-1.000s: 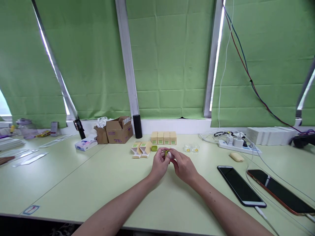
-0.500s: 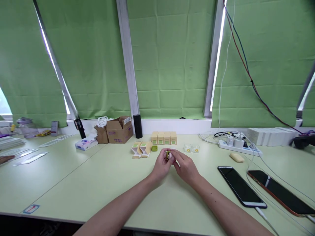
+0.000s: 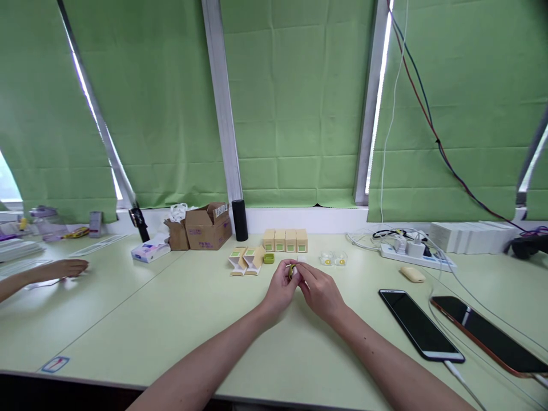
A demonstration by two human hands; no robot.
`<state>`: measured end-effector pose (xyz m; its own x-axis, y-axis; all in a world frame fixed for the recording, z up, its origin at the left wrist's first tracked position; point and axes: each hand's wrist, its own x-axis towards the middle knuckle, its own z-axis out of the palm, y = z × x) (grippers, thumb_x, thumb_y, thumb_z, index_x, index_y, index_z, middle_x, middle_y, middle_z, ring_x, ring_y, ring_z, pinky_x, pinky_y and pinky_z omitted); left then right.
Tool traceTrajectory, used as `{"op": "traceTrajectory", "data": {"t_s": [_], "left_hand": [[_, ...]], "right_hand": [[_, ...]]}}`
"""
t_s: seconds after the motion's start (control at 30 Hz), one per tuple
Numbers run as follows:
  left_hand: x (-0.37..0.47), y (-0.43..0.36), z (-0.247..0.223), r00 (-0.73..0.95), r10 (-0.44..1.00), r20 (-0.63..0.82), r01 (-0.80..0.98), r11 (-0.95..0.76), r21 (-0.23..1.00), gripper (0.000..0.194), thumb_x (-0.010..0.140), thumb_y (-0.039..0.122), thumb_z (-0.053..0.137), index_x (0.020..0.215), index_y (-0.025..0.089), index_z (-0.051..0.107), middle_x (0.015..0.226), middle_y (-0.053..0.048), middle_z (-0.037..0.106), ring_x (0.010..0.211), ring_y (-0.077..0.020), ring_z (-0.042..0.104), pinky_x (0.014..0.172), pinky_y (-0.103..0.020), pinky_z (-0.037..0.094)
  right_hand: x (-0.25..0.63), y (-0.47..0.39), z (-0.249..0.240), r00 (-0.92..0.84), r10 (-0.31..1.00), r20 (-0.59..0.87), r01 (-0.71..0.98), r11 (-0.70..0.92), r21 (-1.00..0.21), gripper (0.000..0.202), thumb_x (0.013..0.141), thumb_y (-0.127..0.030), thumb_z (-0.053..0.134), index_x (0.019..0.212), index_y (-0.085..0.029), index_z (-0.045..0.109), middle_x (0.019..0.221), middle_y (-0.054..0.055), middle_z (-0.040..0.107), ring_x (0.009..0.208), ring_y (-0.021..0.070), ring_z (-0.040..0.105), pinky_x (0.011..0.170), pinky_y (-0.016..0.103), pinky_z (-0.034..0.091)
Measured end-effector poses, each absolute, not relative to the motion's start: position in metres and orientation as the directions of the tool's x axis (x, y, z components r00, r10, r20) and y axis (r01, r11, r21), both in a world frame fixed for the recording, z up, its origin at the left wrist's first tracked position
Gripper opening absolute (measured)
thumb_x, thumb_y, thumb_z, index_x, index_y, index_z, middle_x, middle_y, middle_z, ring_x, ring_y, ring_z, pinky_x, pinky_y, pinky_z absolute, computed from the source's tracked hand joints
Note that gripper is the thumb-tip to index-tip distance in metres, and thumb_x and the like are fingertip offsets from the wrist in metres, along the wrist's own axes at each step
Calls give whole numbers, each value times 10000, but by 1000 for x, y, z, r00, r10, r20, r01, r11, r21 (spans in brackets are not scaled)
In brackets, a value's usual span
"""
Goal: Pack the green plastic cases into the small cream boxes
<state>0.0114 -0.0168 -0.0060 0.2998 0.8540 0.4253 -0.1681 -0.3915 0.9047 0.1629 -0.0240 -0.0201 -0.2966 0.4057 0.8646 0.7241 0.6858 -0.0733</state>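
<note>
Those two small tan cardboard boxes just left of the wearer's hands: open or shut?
Open: both small tan cardboard boxes have gaping near ends that show pale insides. Whether anything sits deep within, I cannot tell.

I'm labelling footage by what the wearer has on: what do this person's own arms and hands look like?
The left hand and right hand are gloveless, with nothing at either wrist. Both forearms are bare, no sleeves in view; the right has small spots. Some fingers are hidden.

forearms point(image 3: 209, 358) slant inward, left hand point(image 3: 279, 291) and right hand point(image 3: 322, 291) meeting, fingers point(image 3: 310, 272) bent and close together.
</note>
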Motion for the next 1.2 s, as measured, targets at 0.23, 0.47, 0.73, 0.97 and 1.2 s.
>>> {"op": "traceTrajectory", "data": {"t_s": [0.23, 0.47, 0.73, 0.97, 1.2], "left_hand": [[10, -8, -5, 314, 871, 377, -240, -312, 919, 528, 845, 537, 750, 1177, 178, 552, 924, -59, 705, 853, -187, 691, 798, -333, 550], [8, -6, -4, 333, 872, 360, -289, -269, 919, 522, 822, 480, 791, 1198, 158, 628, 1008, -103, 729, 925, -213, 712, 873, -387, 584], [0, -4, 0, 317, 887, 336, -215, -278, 936, 655, 817, 532, 780, 1302, 138, 581, 1106, -145, 725, 815, -194, 725, 736, -336, 589], [-13, -1, 2, 175, 878, 446, 30, -458, 888, 423, 945, 497, 609, 1238, 193, 598, 1130, -130, 742, 760, -165, 686, 600, -263, 471], [-16, -6, -2, 264, 627, 732, 397, -763, 510, 441, 932, 187, 581, 1365, 269, 575, 1275, -114, 658, 1236, -283, 527, 1007, -462, 467]], "right_hand": [[166, -25, -21, -208, 516, 831, 621, 726, -295, 523, 918, -165, 597, 1428, -209, 489, 1251, 153, 694, 1082, 285, 700, 895, 474, 628], [168, -22, -25, -130, 599, 790, 611, 676, -412, 409, 949, -213, 576, 1355, -207, 529, 1107, 114, 713, 883, 238, 689, 815, 435, 618], [170, -23, -21, -122, 630, 767, 534, 693, -484, 360, 963, -245, 539, 1322, -220, 537, 1120, 105, 709, 888, 222, 684, 789, 406, 608], [170, -20, -17, 45, 780, 624, 207, 604, -770, 356, 960, -469, 579, 1202, -208, 572, 992, 91, 744, 835, 212, 715, 698, 355, 611], [168, -16, -12, 87, 906, 414, -128, 423, -897, 546, 800, -668, 714, 1049, -192, 619, 814, 65, 746, 699, 200, 687, 579, 316, 570]]}}
